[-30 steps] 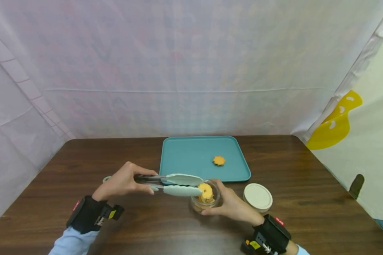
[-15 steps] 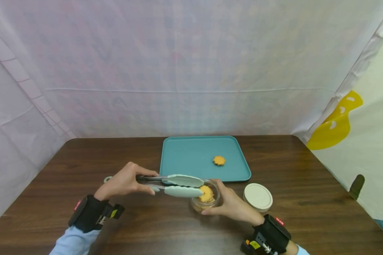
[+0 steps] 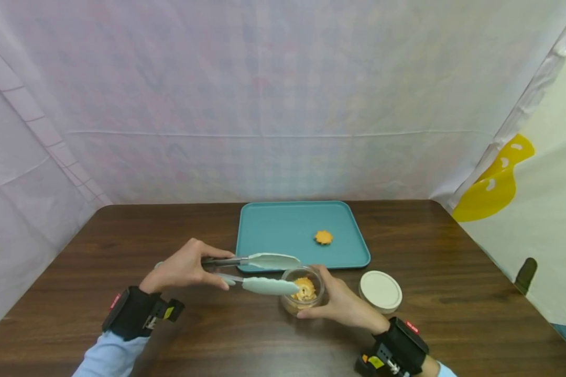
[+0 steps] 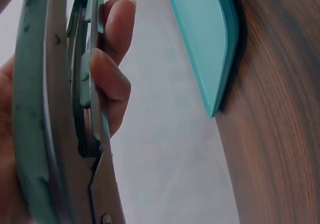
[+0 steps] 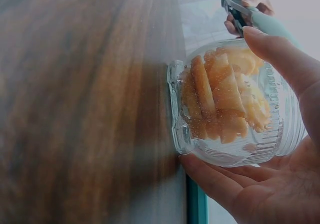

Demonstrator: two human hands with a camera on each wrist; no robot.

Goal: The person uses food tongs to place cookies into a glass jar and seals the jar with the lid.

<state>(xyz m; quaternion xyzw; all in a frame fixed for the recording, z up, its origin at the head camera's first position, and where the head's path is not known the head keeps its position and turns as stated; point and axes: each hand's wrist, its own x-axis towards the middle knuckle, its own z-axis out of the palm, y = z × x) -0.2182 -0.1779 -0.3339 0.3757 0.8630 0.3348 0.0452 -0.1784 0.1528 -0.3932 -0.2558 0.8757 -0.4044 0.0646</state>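
My left hand grips metal tongs with pale green tips, fingers curled round the handles in the left wrist view. The two tips stand spread over the mouth of a clear glass jar, with nothing between them. Several yellow cookies lie stacked inside the jar, a round one on top. My right hand holds the jar from its right side, thumb and fingers curved round the glass. The jar stands upright on the table.
A blue-green tray lies behind the jar, bearing one flower-shaped cookie. A white round lid rests right of the jar, near my right wrist. The brown wooden table ends at a pale curtain behind.
The tong tips have spread apart and let go of the cookie, which now lies lower in the jar. My right hand and the jar have stayed in place.
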